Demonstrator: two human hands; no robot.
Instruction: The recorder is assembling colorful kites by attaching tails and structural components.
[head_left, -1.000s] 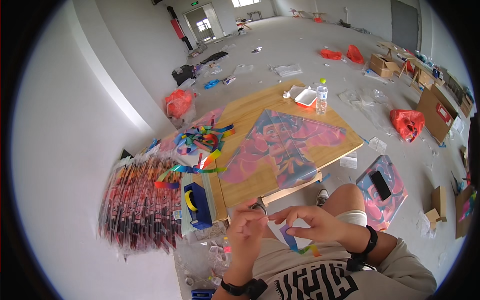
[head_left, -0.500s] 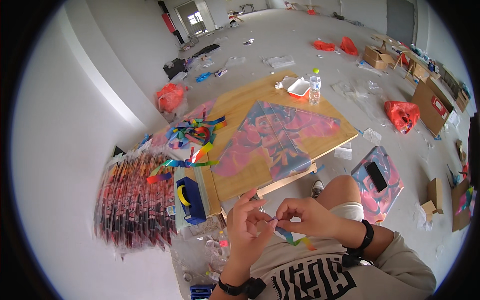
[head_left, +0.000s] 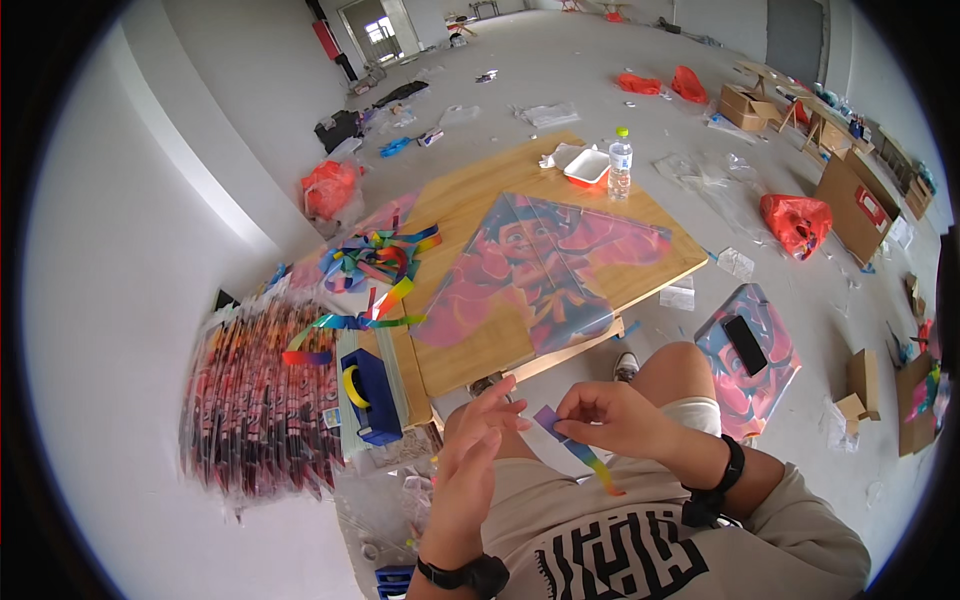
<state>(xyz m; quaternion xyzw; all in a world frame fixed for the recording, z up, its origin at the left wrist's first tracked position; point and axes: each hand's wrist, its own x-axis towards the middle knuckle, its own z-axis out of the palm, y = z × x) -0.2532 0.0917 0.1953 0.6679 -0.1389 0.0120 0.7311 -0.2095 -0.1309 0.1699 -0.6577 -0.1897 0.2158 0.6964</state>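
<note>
Above my lap, my right hand [head_left: 612,418] pinches a rainbow ribbon [head_left: 590,460] near its purple end, and the rest hangs down toward the shirt. To its left, my left hand [head_left: 476,445] is raised with fingers apart, holding nothing and separated from the ribbon by a small gap. Beyond both hands, a printed kite [head_left: 545,262], pink and dark blue, lies flat on the wooden table [head_left: 450,372]. A tangled heap of rainbow ribbons [head_left: 372,262] sits at the table's left side. Nearer stands a blue tape dispenser [head_left: 370,398] with a yellow roll.
Packed printed kites [head_left: 262,405] stand in a row at the left. A water bottle [head_left: 620,165] and a white-and-red tray [head_left: 587,168] are on the table's far edge. At right, a phone [head_left: 744,344] lies on a print-covered stool [head_left: 765,395]. Cardboard boxes [head_left: 860,210] stand farther right.
My left hand has let go of the ribbon and drawn away to the left, its fingers spreading. The right hand still pinches the ribbon, whose purple end now shows. The whole view has shifted slightly.
</note>
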